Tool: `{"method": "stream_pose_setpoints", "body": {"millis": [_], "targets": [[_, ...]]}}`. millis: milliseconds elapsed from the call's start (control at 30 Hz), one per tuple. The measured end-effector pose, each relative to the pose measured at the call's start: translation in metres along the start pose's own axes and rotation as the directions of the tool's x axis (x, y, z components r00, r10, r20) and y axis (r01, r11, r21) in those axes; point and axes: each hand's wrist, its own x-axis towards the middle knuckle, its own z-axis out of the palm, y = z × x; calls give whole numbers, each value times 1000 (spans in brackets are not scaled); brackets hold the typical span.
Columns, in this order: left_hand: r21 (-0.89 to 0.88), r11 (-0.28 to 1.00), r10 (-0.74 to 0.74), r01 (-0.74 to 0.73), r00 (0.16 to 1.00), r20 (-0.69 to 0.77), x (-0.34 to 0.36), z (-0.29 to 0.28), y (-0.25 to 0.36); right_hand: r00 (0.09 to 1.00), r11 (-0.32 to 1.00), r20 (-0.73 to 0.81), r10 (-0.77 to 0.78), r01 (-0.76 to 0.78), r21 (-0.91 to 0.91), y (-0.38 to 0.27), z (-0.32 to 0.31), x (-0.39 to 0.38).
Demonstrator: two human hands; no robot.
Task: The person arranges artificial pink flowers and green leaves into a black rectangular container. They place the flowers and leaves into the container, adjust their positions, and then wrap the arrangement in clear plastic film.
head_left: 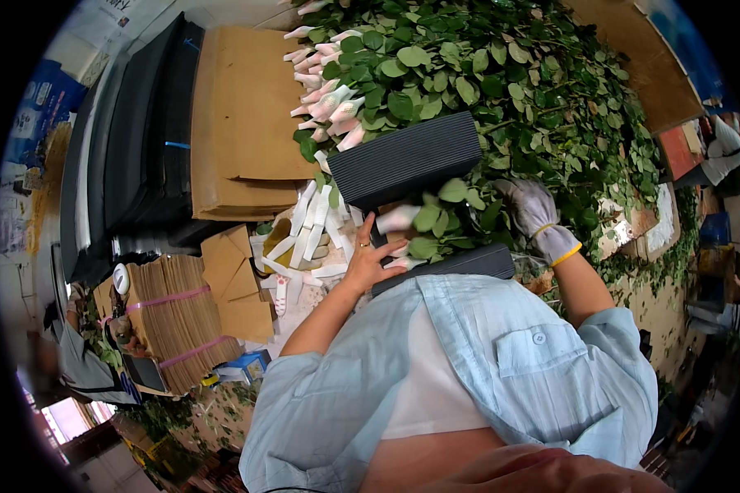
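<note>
My bare left hand [372,261] rests with spread fingers at the left end of a black corrugated wrap [444,267] in front of me, beside pink-and-white sleeved flower heads [399,217] with leafy stems [456,222]. My right hand [528,212], in a grey glove with yellow cuff, has curled fingers around the right part of these stems, its fingertips partly hidden by leaves. The wrap's raised far panel [403,156] stands just beyond both hands. Behind it lie many more long leafy stems [543,74] with sleeved heads [329,107] pointing left.
Flat brown cardboard [247,107] and dark sheets [140,131] are stacked at the upper left. Loose white sleeves [304,230] lie left of my left hand. A strapped cardboard bundle [173,320] and a small blue box [242,366] are at the lower left. A brown board [649,74] borders the foliage at right.
</note>
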Motion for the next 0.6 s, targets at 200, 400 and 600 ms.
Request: {"method": "stream_pose_setpoints", "body": {"millis": [200, 400, 600], "targets": [[-124, 992, 8, 18, 978, 210, 21, -7, -1, 902, 954, 424, -88, 198, -224, 12, -13, 4], [43, 999, -17, 10, 985, 174, 21, 2, 7, 823, 956, -486, -293, 261, -133, 39, -126, 272], [165, 966, -249, 201, 893, 375, 41, -14, 28, 983, 958, 91, 158, -130, -257, 78, -52, 514]]}}
